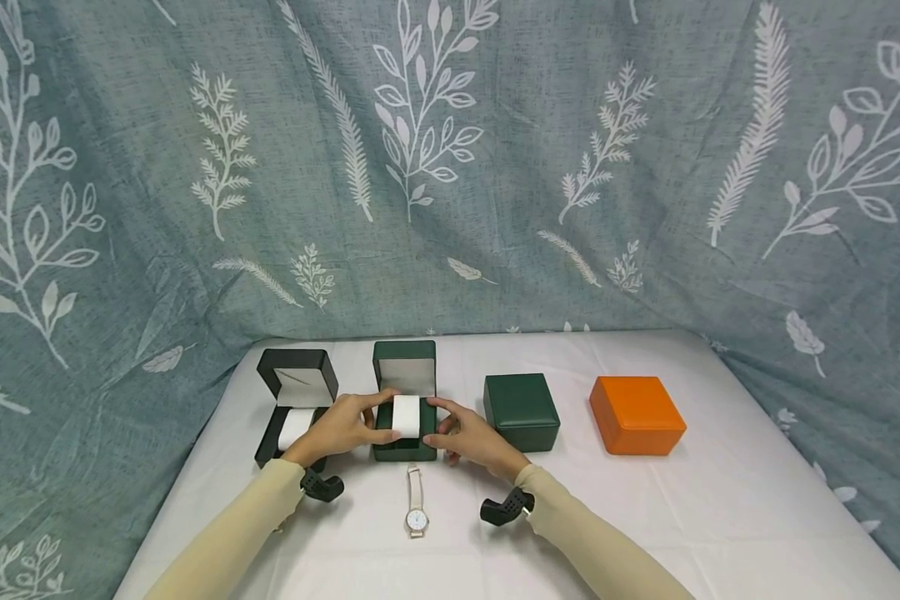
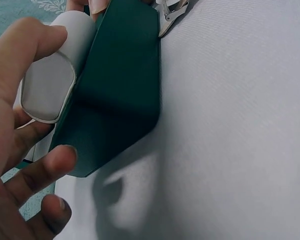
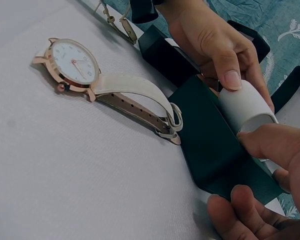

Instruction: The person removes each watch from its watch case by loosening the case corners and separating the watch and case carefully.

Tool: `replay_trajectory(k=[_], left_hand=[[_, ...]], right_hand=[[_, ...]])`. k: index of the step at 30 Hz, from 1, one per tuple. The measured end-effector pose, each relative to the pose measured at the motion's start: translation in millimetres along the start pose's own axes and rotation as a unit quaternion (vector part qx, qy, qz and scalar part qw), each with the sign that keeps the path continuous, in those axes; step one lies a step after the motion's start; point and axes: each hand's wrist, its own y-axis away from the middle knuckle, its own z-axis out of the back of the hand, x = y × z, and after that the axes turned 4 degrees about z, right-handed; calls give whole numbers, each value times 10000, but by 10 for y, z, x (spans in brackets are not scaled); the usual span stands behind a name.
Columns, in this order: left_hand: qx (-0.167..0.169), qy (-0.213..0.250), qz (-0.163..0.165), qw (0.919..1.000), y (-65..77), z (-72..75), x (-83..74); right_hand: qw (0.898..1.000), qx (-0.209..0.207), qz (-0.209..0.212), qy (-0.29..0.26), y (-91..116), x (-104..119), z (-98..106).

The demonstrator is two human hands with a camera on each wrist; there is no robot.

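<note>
A green watch box [image 1: 405, 450] stands with its lid raised, a white watch cushion [image 1: 406, 417] at its opening. My left hand [image 1: 348, 425] pinches the cushion from the left, its thumb [image 2: 45, 37] on the white surface. From the other side my right hand [image 1: 468, 433] holds the cushion's opposite end, thumb [image 3: 270, 142] at the edge and lower fingers loosely bent beside the box. In front of the box lies a wristwatch [image 1: 416, 518] with a white face, rose-gold case and pale strap; its buckle end reaches close to the box.
An open black watch box [image 1: 296, 367] with a white cushion stands left, partly behind my left hand. To the right are a closed green box [image 1: 521, 408] and a closed orange box [image 1: 637, 408]. Another strap [image 3: 121, 25] shows near the left wrist. Patterned cloth [image 1: 495, 275] hangs behind.
</note>
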Motion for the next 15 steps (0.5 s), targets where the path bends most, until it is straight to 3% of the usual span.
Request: replay_trajectory(k=[15], left_hand=[[25,-106,-154,9998,2,-15,12]], right_hand=[[10000,-11,19,-2,11,0,-7]])
